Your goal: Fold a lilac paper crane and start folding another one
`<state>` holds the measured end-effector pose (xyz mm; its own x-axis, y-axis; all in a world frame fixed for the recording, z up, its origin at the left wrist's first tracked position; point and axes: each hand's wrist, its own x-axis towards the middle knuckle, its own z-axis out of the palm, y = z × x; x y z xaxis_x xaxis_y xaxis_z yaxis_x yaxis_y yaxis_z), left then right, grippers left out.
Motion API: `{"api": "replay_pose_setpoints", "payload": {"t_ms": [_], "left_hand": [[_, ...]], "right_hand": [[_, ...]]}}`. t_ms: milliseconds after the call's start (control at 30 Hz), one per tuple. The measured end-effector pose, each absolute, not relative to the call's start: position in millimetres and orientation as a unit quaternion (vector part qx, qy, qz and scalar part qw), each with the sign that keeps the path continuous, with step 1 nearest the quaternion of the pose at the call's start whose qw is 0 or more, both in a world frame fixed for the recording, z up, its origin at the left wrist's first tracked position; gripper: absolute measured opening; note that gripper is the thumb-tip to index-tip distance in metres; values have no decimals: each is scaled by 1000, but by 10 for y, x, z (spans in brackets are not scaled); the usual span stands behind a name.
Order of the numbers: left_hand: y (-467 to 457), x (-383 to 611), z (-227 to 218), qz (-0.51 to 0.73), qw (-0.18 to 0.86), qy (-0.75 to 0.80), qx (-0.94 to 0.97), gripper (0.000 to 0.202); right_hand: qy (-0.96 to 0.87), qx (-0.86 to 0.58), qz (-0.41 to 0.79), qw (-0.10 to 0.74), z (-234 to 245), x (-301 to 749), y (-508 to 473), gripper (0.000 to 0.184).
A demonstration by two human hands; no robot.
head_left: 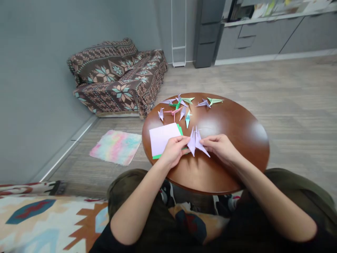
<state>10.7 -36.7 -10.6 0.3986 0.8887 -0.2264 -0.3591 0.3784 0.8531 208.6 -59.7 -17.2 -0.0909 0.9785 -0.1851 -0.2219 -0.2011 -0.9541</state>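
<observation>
On the round wooden table (237,130), folded paper cranes (181,105) crowded the far edge, while near the front edge the left hand (173,151) and right hand (219,149) pinched a lilac origami figure (196,142), closed fingers hiding some folds, the left hand overlapping a lilac-and-green paper stack (163,138).

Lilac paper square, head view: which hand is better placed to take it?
Left, likely: the left hand is beside the lilac paper square; the right hand sits beyond the folded lilac paper crane.

Left hand (173,151) and right hand (219,149) pinching close together, forearms (139,200) slanting inward.
</observation>
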Motion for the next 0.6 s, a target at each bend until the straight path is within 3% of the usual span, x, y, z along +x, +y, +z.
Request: {"api": "replay_pose_setpoints", "payload": {"t_ms": [600], "left_hand": [[-387,91,-86,413,748,374,361,11]], "right_hand": [[-409,-482,575,519,-189,2175,-524,35]]}}
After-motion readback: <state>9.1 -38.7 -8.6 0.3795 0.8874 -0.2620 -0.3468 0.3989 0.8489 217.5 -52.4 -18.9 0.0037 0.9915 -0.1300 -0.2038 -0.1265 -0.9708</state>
